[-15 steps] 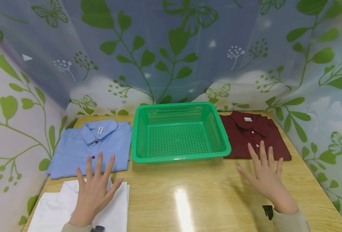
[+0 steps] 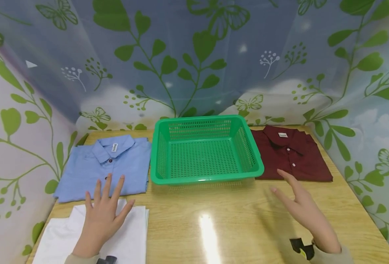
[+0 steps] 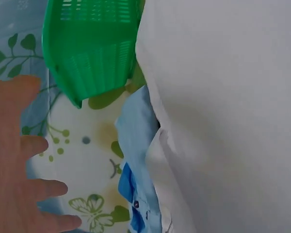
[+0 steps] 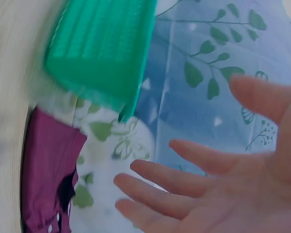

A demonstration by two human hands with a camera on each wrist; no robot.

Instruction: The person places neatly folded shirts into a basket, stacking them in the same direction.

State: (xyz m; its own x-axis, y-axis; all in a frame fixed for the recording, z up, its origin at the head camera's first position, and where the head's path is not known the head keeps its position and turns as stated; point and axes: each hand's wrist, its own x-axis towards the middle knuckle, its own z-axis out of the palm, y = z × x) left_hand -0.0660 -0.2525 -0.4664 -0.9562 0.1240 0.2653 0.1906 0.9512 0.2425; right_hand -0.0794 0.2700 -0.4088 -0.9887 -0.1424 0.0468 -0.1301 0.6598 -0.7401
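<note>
My left hand hovers with spread fingers over a folded white shirt, its fingertips near the lower edge of a folded light blue shirt. My right hand is held above the table in front of a folded dark red shirt. It is turned on edge, thumb and forefinger towards the basket; the right wrist view shows its fingers extended, holding nothing. Between the blue and red shirts stands a green plastic basket with nothing in it.
The wooden table ends against a patterned curtain at the back, with more printed cloth at the left and right sides. The basket stands close to that curtain, beside both the blue and red shirts.
My right hand has turned from palm down with spread fingers onto its edge. The left hand has shifted slightly left and towards me. Shirts and basket stay put.
</note>
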